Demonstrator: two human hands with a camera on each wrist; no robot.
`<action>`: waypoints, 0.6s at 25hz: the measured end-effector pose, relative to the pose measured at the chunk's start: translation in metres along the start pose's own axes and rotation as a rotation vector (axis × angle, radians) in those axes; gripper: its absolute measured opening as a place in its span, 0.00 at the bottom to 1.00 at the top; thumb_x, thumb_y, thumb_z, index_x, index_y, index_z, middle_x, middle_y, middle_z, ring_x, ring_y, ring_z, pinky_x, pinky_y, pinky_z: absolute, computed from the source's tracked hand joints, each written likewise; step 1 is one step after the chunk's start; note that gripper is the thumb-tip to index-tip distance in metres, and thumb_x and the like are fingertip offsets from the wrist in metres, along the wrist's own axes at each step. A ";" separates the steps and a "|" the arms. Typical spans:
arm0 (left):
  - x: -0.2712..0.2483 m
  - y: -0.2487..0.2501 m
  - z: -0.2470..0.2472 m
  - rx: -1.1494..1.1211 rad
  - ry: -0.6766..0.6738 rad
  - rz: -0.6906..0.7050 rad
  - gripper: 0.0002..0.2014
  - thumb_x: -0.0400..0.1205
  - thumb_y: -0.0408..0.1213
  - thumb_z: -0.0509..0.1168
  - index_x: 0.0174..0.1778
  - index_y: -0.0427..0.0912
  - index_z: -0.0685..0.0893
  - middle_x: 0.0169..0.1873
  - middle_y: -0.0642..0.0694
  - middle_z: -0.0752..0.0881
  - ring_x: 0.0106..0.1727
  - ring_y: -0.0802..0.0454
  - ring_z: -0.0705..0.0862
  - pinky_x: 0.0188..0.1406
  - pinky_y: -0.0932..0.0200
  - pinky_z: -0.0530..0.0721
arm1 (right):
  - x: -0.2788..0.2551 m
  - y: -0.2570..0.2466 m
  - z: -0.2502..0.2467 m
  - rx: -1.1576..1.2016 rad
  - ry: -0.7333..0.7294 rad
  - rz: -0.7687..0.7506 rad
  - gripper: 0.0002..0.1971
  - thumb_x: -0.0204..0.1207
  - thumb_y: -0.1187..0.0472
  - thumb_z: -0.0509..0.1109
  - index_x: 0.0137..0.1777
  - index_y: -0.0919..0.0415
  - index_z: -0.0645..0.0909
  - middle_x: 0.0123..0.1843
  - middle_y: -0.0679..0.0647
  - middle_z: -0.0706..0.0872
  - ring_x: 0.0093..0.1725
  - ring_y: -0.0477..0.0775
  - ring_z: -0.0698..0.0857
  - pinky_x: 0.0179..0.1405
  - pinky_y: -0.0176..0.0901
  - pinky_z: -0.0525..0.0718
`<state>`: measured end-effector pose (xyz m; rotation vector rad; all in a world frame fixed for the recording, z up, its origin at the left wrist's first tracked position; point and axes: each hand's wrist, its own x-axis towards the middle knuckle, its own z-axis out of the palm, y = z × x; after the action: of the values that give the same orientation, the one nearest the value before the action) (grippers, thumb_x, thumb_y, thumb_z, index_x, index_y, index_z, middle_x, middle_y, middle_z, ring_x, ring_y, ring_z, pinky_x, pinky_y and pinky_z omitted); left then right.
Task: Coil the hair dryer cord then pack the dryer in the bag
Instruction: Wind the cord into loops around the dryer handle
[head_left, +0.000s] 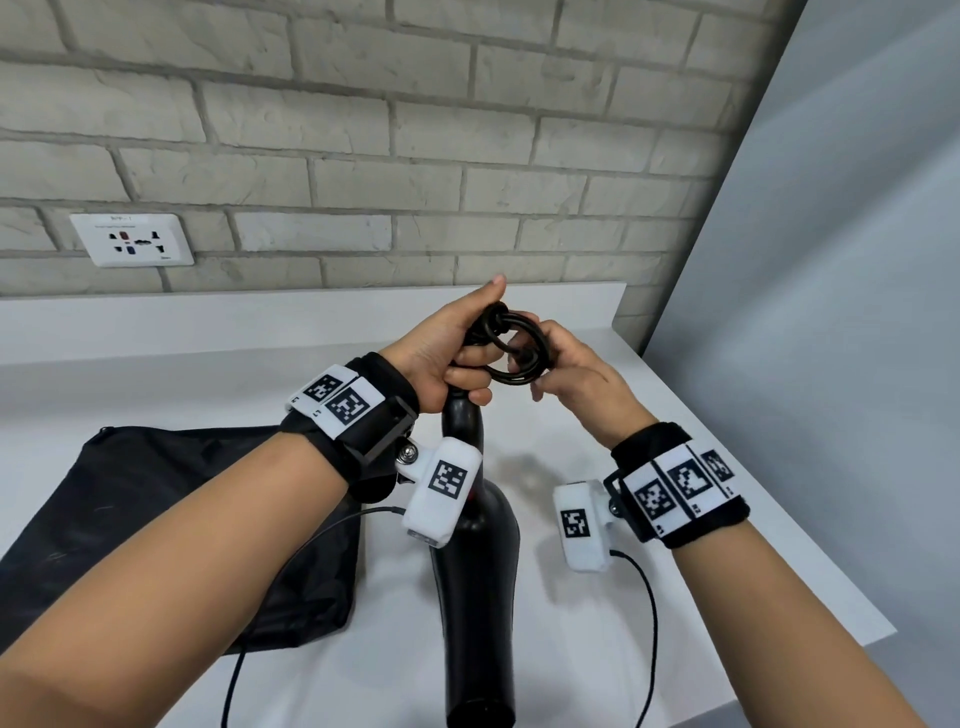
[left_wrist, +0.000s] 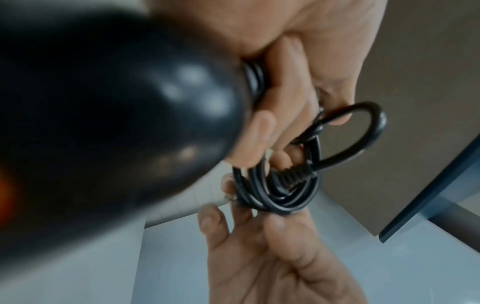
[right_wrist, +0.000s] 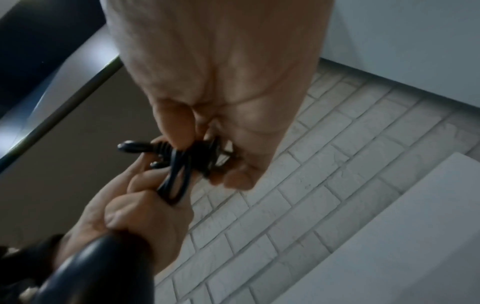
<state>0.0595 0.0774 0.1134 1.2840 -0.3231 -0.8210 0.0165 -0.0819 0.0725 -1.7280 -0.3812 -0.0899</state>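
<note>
Hanging over the white counter, glossy black hair dryer, handle gripped in raised left hand. Right hand pinches coiled black cord. Black fabric bag lies left.

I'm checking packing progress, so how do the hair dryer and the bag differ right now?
The hair dryer is held up by the left hand; the bag lies flat on the counter, untouched. The dryer is rigid and glossy; the bag is soft and matte. Both are black.
</note>
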 end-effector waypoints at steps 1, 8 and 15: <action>-0.001 0.001 0.000 0.008 0.005 -0.005 0.26 0.78 0.64 0.51 0.35 0.49 0.84 0.08 0.55 0.58 0.07 0.60 0.54 0.16 0.68 0.63 | 0.000 -0.001 -0.002 -0.040 -0.022 -0.011 0.18 0.63 0.72 0.56 0.48 0.53 0.76 0.40 0.40 0.85 0.38 0.35 0.79 0.35 0.29 0.74; -0.007 -0.003 0.005 0.079 0.049 0.009 0.16 0.79 0.55 0.58 0.33 0.52 0.84 0.09 0.57 0.57 0.08 0.62 0.53 0.16 0.69 0.60 | -0.003 0.003 -0.027 -0.569 0.268 -0.100 0.17 0.74 0.79 0.57 0.51 0.61 0.81 0.42 0.49 0.83 0.43 0.25 0.79 0.46 0.17 0.73; 0.000 -0.002 0.016 0.147 0.185 0.091 0.09 0.80 0.46 0.63 0.37 0.47 0.76 0.12 0.56 0.58 0.12 0.58 0.52 0.20 0.65 0.60 | -0.001 0.008 -0.017 -0.559 0.102 -0.010 0.07 0.77 0.63 0.63 0.50 0.62 0.81 0.42 0.58 0.83 0.39 0.48 0.77 0.43 0.29 0.74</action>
<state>0.0489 0.0660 0.1157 1.4604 -0.2952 -0.6042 0.0202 -0.0998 0.0678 -2.2606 -0.3050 -0.3145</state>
